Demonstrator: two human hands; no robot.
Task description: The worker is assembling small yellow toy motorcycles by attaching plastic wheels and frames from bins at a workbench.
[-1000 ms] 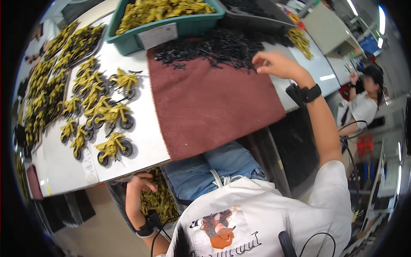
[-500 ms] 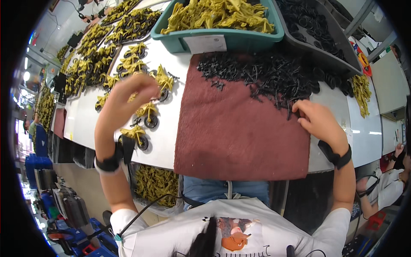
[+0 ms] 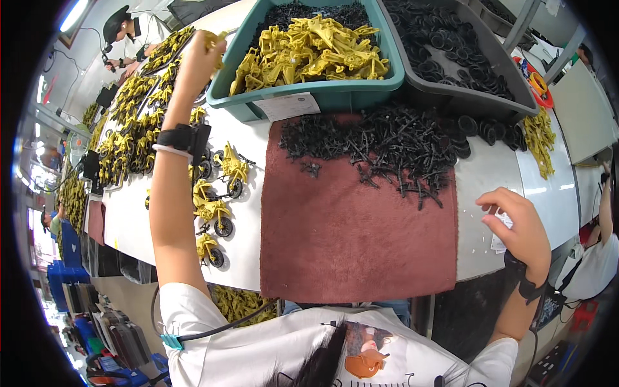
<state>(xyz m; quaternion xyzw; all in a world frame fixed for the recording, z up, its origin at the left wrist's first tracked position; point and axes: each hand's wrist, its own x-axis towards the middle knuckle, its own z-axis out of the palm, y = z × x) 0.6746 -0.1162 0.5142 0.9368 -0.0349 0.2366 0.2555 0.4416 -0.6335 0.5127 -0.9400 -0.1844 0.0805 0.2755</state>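
Observation:
Raised at the far left, my left hand [image 3: 201, 61] is closed round a yellow plastic piece [image 3: 216, 44], mostly covered by the fingers. Below its forearm stand several yellow toy motorcycles [image 3: 211, 208] with black wheels, on the white table. My right hand [image 3: 520, 226] hovers over the table right of the reddish-brown cloth [image 3: 358, 242], fingers loosely bent and apart, nothing visible in them. Small black plastic parts [image 3: 393, 145] lie heaped on the cloth's far part. Just beyond them, a teal bin [image 3: 335, 97] holds yellow toy motorcycle bodies [image 3: 316, 55] and black parts.
A grey bin [image 3: 474, 97] of black rings stands at the back right, with loose black wheels [image 3: 493, 131] before it. Yellow parts [image 3: 539, 145] lie farther right. Trays of yellow toy motorcycles [image 3: 132, 132] fill the left. Another person [image 3: 138, 35] is at the far left.
My left hand has moved up and away, from above the toy motorcycles to beside the teal bin. My right hand has drawn back from the black parts toward the right. The view has shifted.

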